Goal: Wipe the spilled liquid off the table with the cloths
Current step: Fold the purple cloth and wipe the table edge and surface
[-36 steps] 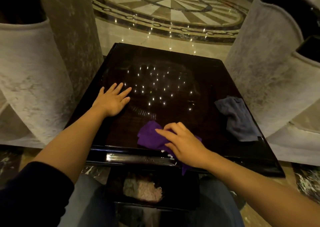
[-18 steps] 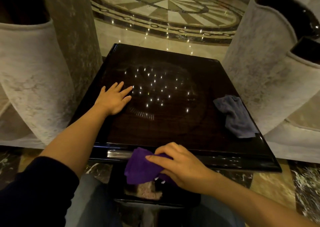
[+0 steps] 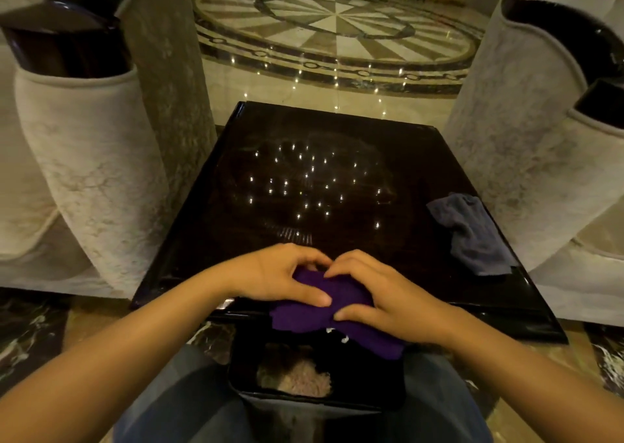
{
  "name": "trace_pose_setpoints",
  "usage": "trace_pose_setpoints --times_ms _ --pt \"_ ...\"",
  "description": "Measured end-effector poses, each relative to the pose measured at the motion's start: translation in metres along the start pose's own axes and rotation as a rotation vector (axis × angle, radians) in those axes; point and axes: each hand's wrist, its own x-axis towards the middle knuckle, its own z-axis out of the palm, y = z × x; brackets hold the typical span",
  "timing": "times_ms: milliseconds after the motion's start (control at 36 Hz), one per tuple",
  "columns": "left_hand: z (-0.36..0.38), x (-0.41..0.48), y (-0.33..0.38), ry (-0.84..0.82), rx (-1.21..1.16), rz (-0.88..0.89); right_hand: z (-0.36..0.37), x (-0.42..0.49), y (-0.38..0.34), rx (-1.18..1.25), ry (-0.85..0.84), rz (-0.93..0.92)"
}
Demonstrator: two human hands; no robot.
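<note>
A glossy dark table [image 3: 337,128] stands in front of me, with ceiling lights mirrored in its top; no liquid shows on it. Both hands hold a purple cloth [image 3: 315,314] over the table's near edge. My left hand [image 3: 280,275] grips its upper left part, and my right hand [image 3: 381,295] grips its right part, with a flap hanging below. A grey-blue cloth [image 3: 469,231] lies crumpled near the table's right edge, touched by neither hand.
A black bin [image 3: 314,371] with crumpled waste inside sits under the near edge, between my knees. Pale upholstered armchairs [image 3: 91,172] flank the table left and right [image 3: 526,159]. Beyond the table lies a patterned marble floor [image 3: 337,34].
My left hand has left the tabletop and joined the right hand on the purple cloth. The cloth was dragged off the near edge and is now held there in both hands.
</note>
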Motion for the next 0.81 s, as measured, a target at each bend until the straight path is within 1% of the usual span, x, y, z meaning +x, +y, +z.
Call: trace_pose_setpoints --times_ms 83,194,222,278,361,472,500,528,583,639,722,806 --pt "0.006 -0.004 0.001 0.063 0.023 -0.038 0.003 0.003 -0.001 -0.006 0.03 0.074" --pt "0.014 -0.01 0.001 0.16 0.139 -0.012 0.005 0.004 0.003 -0.053 0.047 0.17" --pt "0.027 0.002 0.014 0.193 0.154 -0.04 -0.006 -0.011 0.016 -0.052 0.029 0.175" --pt "0.028 -0.001 0.015 0.24 0.194 -0.031 -0.011 -0.011 0.018 -0.048 0.009 0.201" --pt "0.031 -0.006 0.014 0.273 0.303 0.003 -0.019 -0.015 0.015 -0.022 -0.019 0.185" --pt "0.031 -0.013 0.014 0.336 0.39 0.043 -0.032 -0.018 0.012 -0.097 -0.05 0.135" --pt "0.033 -0.016 0.014 0.362 0.397 0.054 -0.034 -0.021 0.011 -0.11 -0.038 0.12" --pt "0.026 -0.016 0.014 0.427 0.407 0.06 -0.042 -0.014 0.014 -0.139 -0.017 0.074" --pt "0.025 -0.017 0.011 0.507 0.428 0.114 -0.042 -0.015 0.012 -0.215 0.037 0.056" --pt "0.024 -0.015 0.005 0.513 0.433 0.113 -0.037 -0.012 0.013 -0.272 0.071 0.053" --pt "0.029 -0.013 -0.006 0.474 0.459 0.077 -0.027 -0.014 0.016 -0.247 0.098 0.082" --pt "0.031 -0.014 -0.018 0.528 0.464 0.127 -0.019 -0.016 0.018 -0.149 0.259 0.053"
